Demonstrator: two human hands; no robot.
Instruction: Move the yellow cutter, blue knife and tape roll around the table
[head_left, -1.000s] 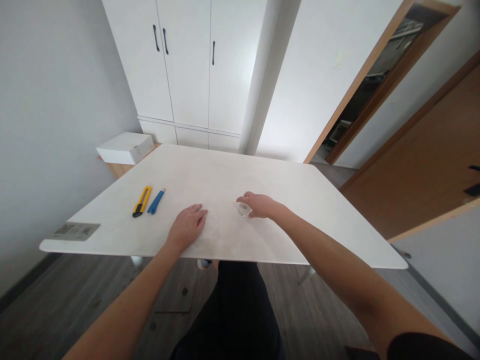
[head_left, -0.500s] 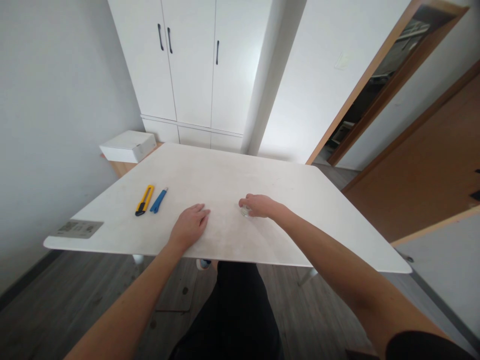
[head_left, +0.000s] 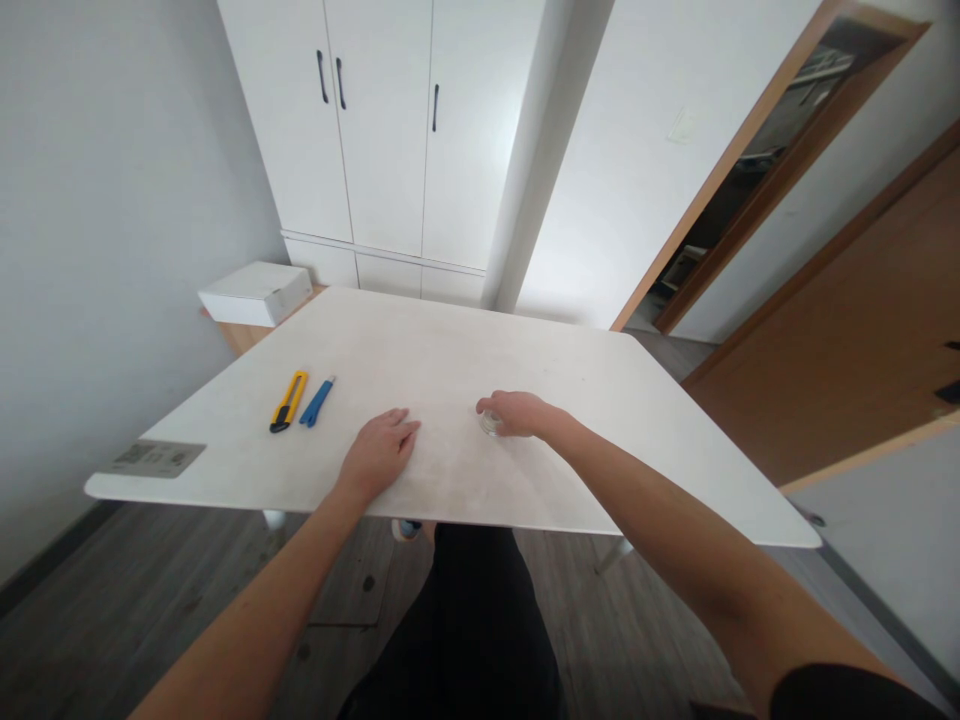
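On the white table [head_left: 465,340] my right hand [head_left: 517,412] has its fingers closed on a small clear ring, which looks like a roll of clear tape [head_left: 490,424]. The ring lies close to flat at the tabletop, and my fingers cover its right part. My left hand [head_left: 379,452] rests on the table near the front edge, fingers stretched out and holding nothing. To its left lie a yellow utility knife [head_left: 289,402] with a black end and a blue utility knife [head_left: 318,401], side by side and untouched.
A grey printed label [head_left: 156,458] is on the table's front left corner. Beyond the left edge, a white box [head_left: 257,292] sits on a wooden surface. White cabinets [head_left: 382,130] stand behind the table, and a wood-framed doorway [head_left: 720,215] is at the right.
The clear ring has tipped from a tilted position to nearly flat under my right hand, and more of its circle shows. My left hand and both knives stay in place.
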